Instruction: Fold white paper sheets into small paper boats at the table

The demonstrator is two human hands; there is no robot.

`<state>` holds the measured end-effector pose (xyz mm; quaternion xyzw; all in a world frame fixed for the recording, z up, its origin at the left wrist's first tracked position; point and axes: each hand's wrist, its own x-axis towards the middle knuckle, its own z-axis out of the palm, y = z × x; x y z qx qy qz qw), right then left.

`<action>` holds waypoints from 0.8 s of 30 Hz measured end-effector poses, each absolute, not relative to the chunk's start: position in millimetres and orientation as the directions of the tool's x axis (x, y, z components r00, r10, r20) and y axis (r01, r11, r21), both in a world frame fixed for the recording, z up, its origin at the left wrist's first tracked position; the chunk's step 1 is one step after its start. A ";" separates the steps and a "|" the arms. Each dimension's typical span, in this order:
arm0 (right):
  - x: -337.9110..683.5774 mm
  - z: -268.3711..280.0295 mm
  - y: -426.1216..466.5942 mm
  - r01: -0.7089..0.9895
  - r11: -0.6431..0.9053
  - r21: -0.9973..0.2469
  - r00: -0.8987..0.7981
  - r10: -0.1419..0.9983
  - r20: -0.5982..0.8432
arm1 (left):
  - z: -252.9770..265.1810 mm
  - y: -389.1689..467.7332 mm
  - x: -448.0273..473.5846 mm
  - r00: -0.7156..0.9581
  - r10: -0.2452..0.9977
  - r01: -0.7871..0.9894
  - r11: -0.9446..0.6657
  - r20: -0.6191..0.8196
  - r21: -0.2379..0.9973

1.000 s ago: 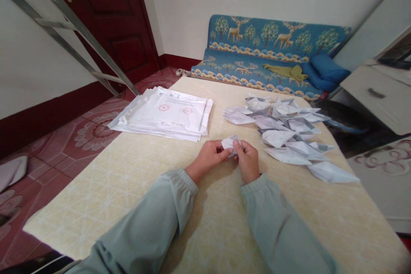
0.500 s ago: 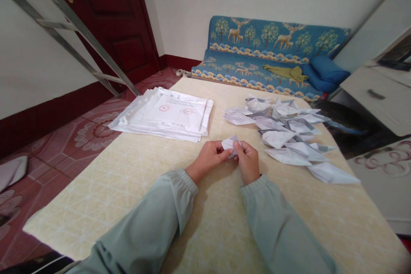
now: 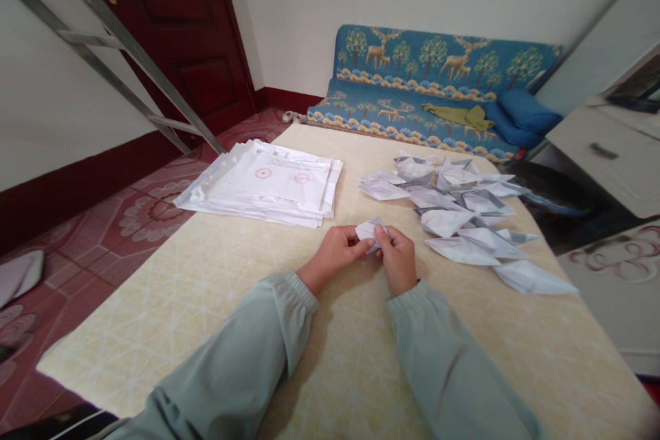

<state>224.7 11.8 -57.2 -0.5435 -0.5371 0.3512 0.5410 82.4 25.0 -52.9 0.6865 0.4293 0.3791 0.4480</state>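
Between my two hands is a small folded piece of white paper (image 3: 369,228), held just above the table. My left hand (image 3: 341,250) pinches its left and lower side, with the thumb across the front. On its right edge, my right hand (image 3: 398,256) grips the paper between thumb and curled fingers. Several folded paper boats (image 3: 447,223) lie grouped to the right of my hands, the nearest one (image 3: 536,278) apart at the lower right. A stack of flat paper sheets (image 3: 289,182), the top one with red round stamps, lies to the left beyond my left hand.
The table (image 3: 206,302) has a pale yellow patterned cover. Behind it stands a blue sofa (image 3: 402,96) with a deer pattern. A metal ladder (image 3: 139,62) leans at the left by a dark red door (image 3: 190,27). A white cabinet (image 3: 613,151) is at the right.
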 end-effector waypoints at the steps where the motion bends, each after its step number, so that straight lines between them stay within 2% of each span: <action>1: 224.8 -57.2 11.8 0.203 0.159 -0.966 0.176 0.965 0.196 | -52.9 24.9 82.3 0.343 0.929 0.255 -0.232 0.136 0.939; 24: 224.3 -58.3 12.2 0.196 0.151 -0.969 0.181 0.966 0.187 | -48.2 23.0 82.5 0.366 0.921 0.202 -0.220 0.135 0.954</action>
